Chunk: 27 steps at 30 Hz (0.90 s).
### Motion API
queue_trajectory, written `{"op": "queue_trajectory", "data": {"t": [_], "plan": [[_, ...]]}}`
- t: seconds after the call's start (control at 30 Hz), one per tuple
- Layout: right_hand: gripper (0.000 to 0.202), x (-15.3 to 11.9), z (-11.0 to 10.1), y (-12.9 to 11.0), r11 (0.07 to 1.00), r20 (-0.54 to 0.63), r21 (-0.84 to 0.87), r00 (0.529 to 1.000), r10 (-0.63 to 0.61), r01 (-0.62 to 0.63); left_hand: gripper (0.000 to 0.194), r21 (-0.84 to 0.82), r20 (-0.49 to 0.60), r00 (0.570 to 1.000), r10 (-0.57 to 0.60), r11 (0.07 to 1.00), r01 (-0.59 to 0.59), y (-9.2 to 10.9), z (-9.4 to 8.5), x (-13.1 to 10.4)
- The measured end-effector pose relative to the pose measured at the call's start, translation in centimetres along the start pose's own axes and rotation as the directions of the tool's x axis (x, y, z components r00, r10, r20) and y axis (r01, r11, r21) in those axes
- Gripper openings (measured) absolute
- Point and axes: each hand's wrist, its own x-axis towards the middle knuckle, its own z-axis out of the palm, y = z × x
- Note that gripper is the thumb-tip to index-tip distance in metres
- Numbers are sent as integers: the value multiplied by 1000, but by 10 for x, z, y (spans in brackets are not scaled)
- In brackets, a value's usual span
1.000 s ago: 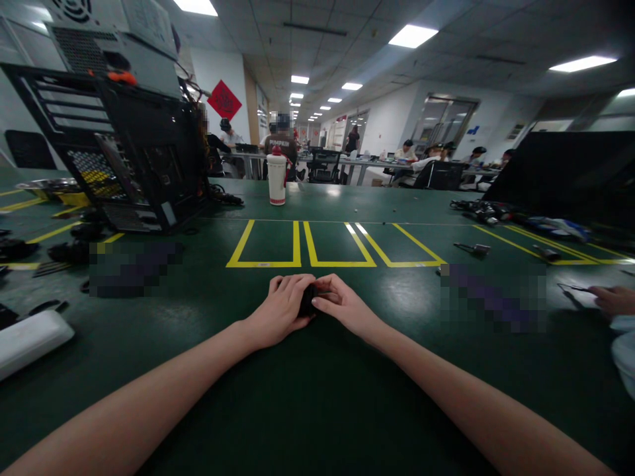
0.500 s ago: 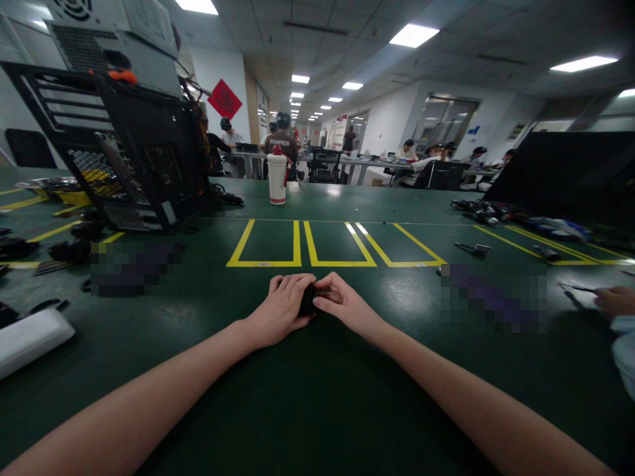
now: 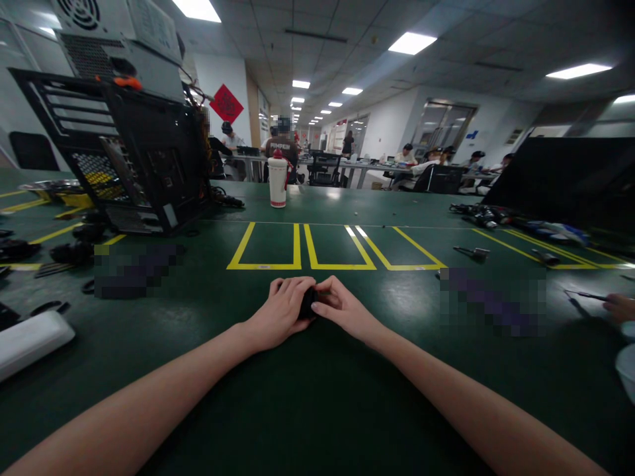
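A small black object [image 3: 307, 303] rests on the green table [image 3: 317, 396] in front of me, mostly covered by my fingers, so its kind cannot be made out. My left hand [image 3: 282, 307] is wrapped over it from the left, fingers on top and thumb low at the near side. From the right, my right hand [image 3: 342, 304] pinches at the object's right side with thumb and forefinger. Both hands lie just short of the yellow tape rectangles [image 3: 262, 267].
A black computer case [image 3: 143, 172] stands at the left under metal boxes. Behind the tape is a white cup [image 3: 278, 182] with a red lid. Cables [image 3: 479, 215] lie far right. A white object [image 3: 34, 344] sits near left. A co-worker's hand [image 3: 620, 307] holds a thin tool at right.
My hands keep almost the same hold on the black object. The view has tilted up slightly. The co-worker's hand at right has shifted a little to the right and down.
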Motion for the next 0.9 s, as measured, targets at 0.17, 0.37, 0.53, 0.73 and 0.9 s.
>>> {"op": "queue_trajectory", "data": {"t": [0.17, 0.37, 0.53, 0.73, 0.9], "plan": [[24, 2, 0, 0, 1000, -35, -5, 999, 23, -23, 60, -7, -3, 1000, 9, 1000, -9, -1, 2, 0], [30, 3, -3, 0, 999, 10, -12, 999, 39, -38, 62, 14, -6, 1000, 2, 1000, -2, -3, 5, 1], [28, 1, -2, 3, 1000, 24, -6, 1000, -2, 3, 63, 27, -27, 1000, 13, 1000, -12, -4, 7, 0], [24, 2, -2, 2, 998, -34, -45, 999, 36, -38, 62, 30, -34, 999, 12, 999, -11, -4, 8, 1], [30, 4, -4, 2, 995, -9, -36, 996, 88, -88, 64, 23, -34, 999, 9, 1000, -8, -4, 8, 0]]}}
